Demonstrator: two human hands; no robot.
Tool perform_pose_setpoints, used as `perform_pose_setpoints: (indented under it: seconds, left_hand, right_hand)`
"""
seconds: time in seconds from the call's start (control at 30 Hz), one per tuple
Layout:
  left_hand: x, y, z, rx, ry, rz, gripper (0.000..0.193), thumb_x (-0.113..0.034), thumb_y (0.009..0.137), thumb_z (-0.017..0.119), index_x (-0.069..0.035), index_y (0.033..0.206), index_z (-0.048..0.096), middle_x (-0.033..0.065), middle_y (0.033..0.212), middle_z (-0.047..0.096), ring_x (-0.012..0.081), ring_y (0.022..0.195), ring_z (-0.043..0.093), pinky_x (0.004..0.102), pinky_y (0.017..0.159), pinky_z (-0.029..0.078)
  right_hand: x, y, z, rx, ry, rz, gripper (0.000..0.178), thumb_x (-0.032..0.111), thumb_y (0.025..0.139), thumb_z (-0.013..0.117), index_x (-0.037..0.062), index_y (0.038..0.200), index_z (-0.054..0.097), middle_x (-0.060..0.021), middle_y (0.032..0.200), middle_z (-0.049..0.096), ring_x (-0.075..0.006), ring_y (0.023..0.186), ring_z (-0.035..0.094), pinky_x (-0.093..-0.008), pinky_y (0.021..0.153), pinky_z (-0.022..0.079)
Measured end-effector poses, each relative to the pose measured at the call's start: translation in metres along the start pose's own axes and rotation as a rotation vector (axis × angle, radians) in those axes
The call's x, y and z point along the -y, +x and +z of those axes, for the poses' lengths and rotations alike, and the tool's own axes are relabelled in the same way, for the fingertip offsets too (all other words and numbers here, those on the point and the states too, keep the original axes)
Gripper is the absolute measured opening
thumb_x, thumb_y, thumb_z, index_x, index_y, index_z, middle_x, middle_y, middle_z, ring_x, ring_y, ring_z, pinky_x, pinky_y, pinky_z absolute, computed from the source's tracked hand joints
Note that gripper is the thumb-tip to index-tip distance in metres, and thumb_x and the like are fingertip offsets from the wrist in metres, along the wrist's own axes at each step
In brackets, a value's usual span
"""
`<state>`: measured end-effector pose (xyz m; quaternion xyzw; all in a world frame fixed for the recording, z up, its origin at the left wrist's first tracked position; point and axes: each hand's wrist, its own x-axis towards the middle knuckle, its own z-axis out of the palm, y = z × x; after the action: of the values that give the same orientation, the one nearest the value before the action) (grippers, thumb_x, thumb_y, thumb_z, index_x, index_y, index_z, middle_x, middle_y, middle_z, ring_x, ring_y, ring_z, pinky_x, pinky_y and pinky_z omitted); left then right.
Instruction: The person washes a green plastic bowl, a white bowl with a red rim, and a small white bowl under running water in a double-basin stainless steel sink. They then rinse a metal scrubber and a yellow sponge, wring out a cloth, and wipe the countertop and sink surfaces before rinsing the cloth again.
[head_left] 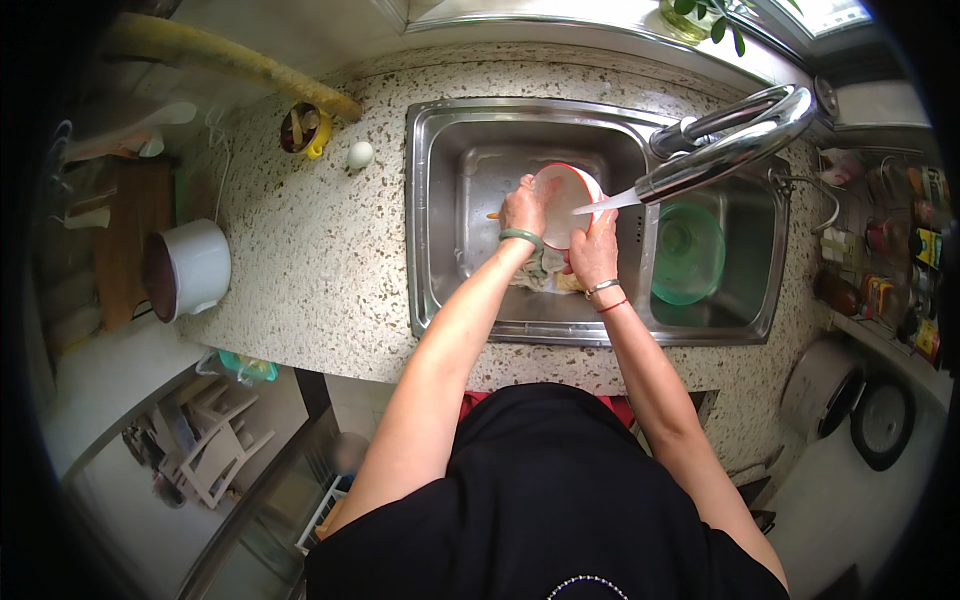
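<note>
A white bowl [562,207] with a red rim is tilted under the running water in the larger left basin of the steel sink [470,325]. My left hand [520,208] is closed at its left edge. My right hand [596,252] grips its right side, fingers partly hidden behind the bowl. Water pours into it from the chrome tap [735,155]. Below the hands, a pale crumpled heap [545,275] lies on the basin floor; I cannot make out what it is. A thin orange-brown tip [492,215] sticks out beside my left hand.
A green translucent bowl [688,255] sits in the right basin. On the speckled counter [310,240] are an egg [360,155], a yellow cup [305,130] and a white pot [190,270]. A rack of jars [885,255] stands at the right, near a lidded cooker [825,388].
</note>
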<state>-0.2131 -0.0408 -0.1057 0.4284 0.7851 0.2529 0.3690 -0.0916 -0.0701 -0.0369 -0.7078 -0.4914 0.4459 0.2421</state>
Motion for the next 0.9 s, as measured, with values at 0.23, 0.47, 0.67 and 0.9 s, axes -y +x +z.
perform_pose_setpoints:
  seconds: [0.23, 0.47, 0.67, 0.9]
  left_hand:
    - [0.01, -0.029, 0.023, 0.089, -0.836, -0.289, 0.039, -0.032, 0.092, 0.055, -0.001, 0.116, 0.057, 0.004, 0.105, 0.062, 0.0136, 0.093, 0.056, 0.0289, 0.079, 0.047]
    - [0.014, -0.041, 0.055, 0.086, -0.869, -0.028, 0.032, -0.02, 0.085, 0.064, -0.001, 0.11, 0.058, 0.0075, 0.105, 0.063, 0.0154, 0.093, 0.058, 0.0314, 0.077, 0.048]
    - [0.01, -0.007, 0.011, 0.15, -0.318, -0.119, 0.04, -0.04, 0.088, 0.061, -0.002, 0.099, 0.065, 0.0071, 0.088, 0.067, 0.0145, 0.079, 0.06, 0.0308, 0.072, 0.048]
    - [-0.012, -0.047, -0.046, 0.201, -0.118, 0.129, 0.065, 0.002, 0.073, 0.047, -0.008, 0.135, 0.032, 0.0217, 0.124, 0.053, 0.0349, 0.116, 0.052, 0.0379, 0.097, 0.041]
  right_hand:
    - [0.006, -0.013, 0.01, -0.167, -0.174, -0.263, 0.054, 0.003, 0.078, 0.049, 0.0023, 0.127, 0.027, -0.0288, 0.114, 0.044, -0.0473, 0.103, 0.048, -0.0513, 0.084, 0.046]
    - [0.012, -0.021, -0.01, -0.089, -0.218, -0.173, 0.064, 0.001, 0.078, 0.051, 0.0071, 0.135, 0.022, -0.0291, 0.117, 0.039, -0.0499, 0.098, 0.05, -0.0518, 0.084, 0.045]
    - [-0.017, 0.001, -0.027, 0.273, 0.547, 0.395, 0.051, -0.001, 0.08, 0.041, 0.0032, 0.13, 0.03, -0.0208, 0.096, 0.058, -0.0315, 0.068, 0.063, -0.0429, 0.058, 0.058]
    - [-0.051, 0.01, 0.029, 0.373, 0.863, 0.547, 0.032, 0.012, 0.086, 0.052, -0.0018, 0.114, 0.051, -0.0148, 0.092, 0.063, -0.0249, 0.068, 0.066, -0.0353, 0.052, 0.059]
